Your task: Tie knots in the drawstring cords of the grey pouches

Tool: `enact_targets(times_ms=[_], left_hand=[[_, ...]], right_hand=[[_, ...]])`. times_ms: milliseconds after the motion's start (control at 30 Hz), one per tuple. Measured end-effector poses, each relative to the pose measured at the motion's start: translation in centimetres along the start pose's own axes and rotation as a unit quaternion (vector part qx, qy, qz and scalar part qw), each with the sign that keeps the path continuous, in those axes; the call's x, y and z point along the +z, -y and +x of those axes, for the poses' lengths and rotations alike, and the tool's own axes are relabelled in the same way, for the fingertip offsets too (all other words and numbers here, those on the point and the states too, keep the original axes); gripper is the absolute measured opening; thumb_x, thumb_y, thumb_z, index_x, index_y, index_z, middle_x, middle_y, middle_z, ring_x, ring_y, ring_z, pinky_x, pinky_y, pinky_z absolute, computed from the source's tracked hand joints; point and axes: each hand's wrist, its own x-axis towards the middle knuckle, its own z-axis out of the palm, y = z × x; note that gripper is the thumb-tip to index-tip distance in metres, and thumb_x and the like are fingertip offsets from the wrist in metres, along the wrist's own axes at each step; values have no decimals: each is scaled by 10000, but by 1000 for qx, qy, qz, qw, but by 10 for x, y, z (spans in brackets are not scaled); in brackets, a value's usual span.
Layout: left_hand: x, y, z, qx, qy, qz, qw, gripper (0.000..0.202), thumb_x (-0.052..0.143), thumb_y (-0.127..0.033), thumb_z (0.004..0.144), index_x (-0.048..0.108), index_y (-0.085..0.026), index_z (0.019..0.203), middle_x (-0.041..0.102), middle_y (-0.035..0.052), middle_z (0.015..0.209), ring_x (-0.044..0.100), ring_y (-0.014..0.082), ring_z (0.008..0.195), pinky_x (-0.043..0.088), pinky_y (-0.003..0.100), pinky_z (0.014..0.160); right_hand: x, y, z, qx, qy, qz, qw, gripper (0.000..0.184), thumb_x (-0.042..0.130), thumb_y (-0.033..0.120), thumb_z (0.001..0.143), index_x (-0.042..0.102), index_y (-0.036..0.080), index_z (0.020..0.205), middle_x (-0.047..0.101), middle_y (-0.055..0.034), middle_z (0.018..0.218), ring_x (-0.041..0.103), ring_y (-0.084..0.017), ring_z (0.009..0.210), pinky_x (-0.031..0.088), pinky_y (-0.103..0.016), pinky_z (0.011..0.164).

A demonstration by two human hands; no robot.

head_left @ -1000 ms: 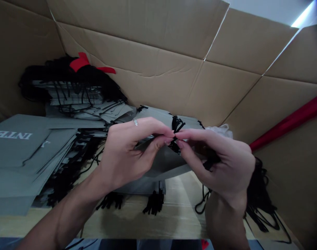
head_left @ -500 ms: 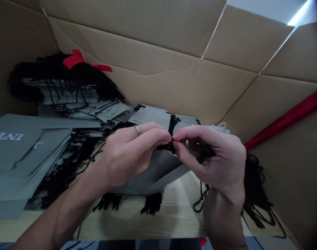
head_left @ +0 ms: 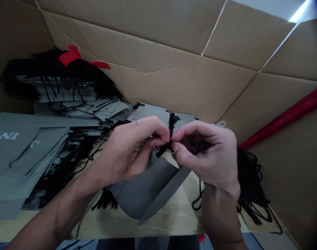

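Observation:
My left hand (head_left: 137,149) and my right hand (head_left: 207,149) meet at the centre, each with thumb and forefinger pinched on a black cord (head_left: 162,150). Both hands are closed, fingertips almost touching; the exact spot they grip is partly hidden. Below them hangs a grey paper bag (head_left: 145,187), tilted and curled, its upper edge close to the cord. More black cord lies within the curl of my right hand. Behind the fingers, small stacks of grey bags (head_left: 150,113) with black cord ends lie against the cardboard.
Grey printed bags (head_left: 15,159) are piled at left, with black cord ends along their side. Behind them, a bundle of black cords (head_left: 54,66) carries a red strip (head_left: 70,55). Cardboard walls (head_left: 153,34) surround the wooden table (head_left: 109,225). Black cords (head_left: 252,184) lie at right.
The grey bag under my hands has swung down and tilted, covering one of the cord tassels below. My left thumb has come into sight, and both hands remain pinched together.

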Motion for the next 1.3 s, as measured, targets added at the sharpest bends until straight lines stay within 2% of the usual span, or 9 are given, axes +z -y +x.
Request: enact_targets(times_ms=[133, 300, 400, 633, 833, 967, 1067, 1200, 1300], left_hand=[[1, 5, 0, -15, -3, -20, 1000, 141, 649, -193, 1170, 695, -289, 1077, 774, 5, 951, 724, 169, 786, 583, 315, 684], [-4, -1, -4, 123, -1, 167, 978, 123, 708, -113, 1159, 723, -215, 1227, 848, 15, 1085, 829, 138, 938, 649, 244, 841], [-8, -7, -8, 150, 1, 234, 961, 92, 720, -132, 1164, 732, -189, 1235, 857, 25, 1073, 843, 155, 900, 643, 273, 806], [-10, -6, -12, 170, -2, 237, 957, 69, 764, -151, 1145, 717, -200, 1152, 868, -10, 1062, 830, 142, 825, 632, 286, 774], [-3, -2, -10, 176, 9, 246, 953, 143, 693, -103, 1133, 673, -196, 1027, 835, 19, 954, 818, 163, 784, 600, 311, 695], [-2, -3, -10, 181, -11, 227, 957, 151, 727, -81, 1087, 674, -206, 1020, 829, -2, 931, 796, 141, 749, 582, 289, 663], [-5, -6, -10, 153, -23, 197, 968, 130, 765, -109, 1054, 711, -223, 1083, 848, -35, 952, 783, 110, 739, 590, 252, 676], [-5, -4, -9, 106, -42, 102, 988, 222, 804, -68, 931, 721, -253, 1019, 801, -70, 847, 757, 87, 708, 583, 216, 667], [-3, 2, -6, 78, -39, 27, 996, 253, 829, -58, 858, 733, -259, 977, 775, -62, 819, 760, 110, 724, 592, 247, 674]], right_hand=[[0, -1, 6, 16, 5, 23, 1000, 129, 826, 120, 825, 817, 248, 834, 813, 56, 731, 723, -102, 574, 554, -182, 483], [-2, -1, 0, -56, -29, -62, 996, 177, 810, 82, 874, 823, 253, 916, 825, 61, 776, 746, -100, 612, 603, -198, 559], [-2, 0, -6, -120, -26, -128, 984, 182, 796, 86, 922, 808, 265, 956, 812, 68, 799, 732, -96, 632, 625, -221, 622], [-6, 1, -11, -196, 16, -210, 958, 196, 709, 79, 1063, 763, 267, 1047, 817, 37, 891, 796, -126, 793, 655, -257, 761], [-10, -5, -8, -228, 48, -241, 942, 282, 671, -4, 986, 759, 252, 1063, 784, 34, 898, 762, -120, 803, 646, -240, 772], [-10, -5, -8, -211, 46, -206, 955, 253, 700, 14, 964, 747, 253, 1032, 802, 47, 898, 772, -108, 799, 657, -224, 787], [-8, -3, -8, -178, 33, -150, 972, 234, 740, 40, 927, 753, 263, 995, 797, 67, 856, 740, -91, 725, 628, -210, 695], [-5, -1, -8, -128, 27, -77, 988, 244, 779, 41, 858, 778, 270, 941, 797, 80, 792, 660, -80, 609, 548, -218, 555], [-1, -2, -6, -87, 35, -16, 996, 234, 802, 39, 843, 788, 264, 908, 801, 67, 772, 689, -97, 598, 559, -219, 532]])
